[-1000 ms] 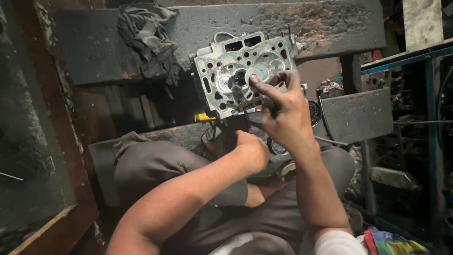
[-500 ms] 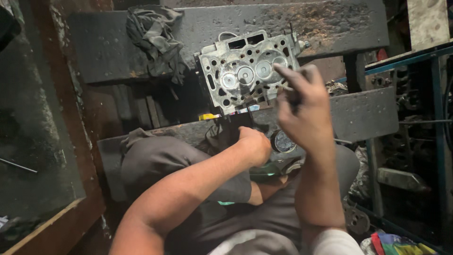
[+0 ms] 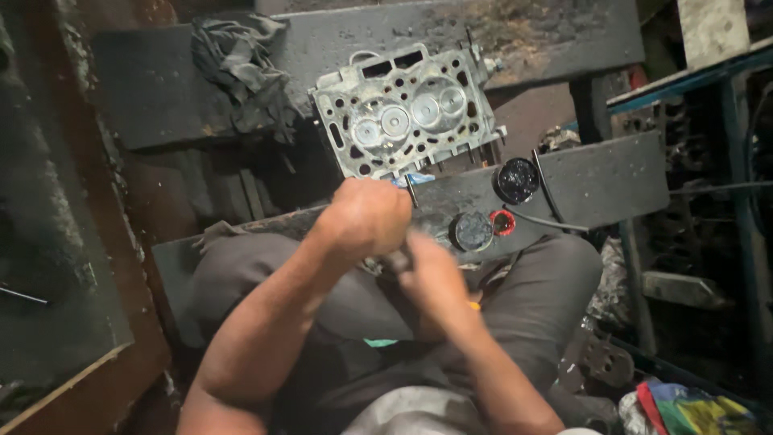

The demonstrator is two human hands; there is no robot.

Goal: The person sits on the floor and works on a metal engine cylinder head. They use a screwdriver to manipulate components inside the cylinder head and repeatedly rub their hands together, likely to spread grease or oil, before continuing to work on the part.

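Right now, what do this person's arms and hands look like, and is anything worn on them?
Both forearms are bare, with no gloves, watch or rings that I can make out. The left hand and the right hand are blurred. A pale short sleeve edge shows at the right upper arm.

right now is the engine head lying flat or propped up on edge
Propped up on edge: the engine head shows its full valve face to the camera, its lower edge resting on the dark plank and its top leaning toward the bench behind.
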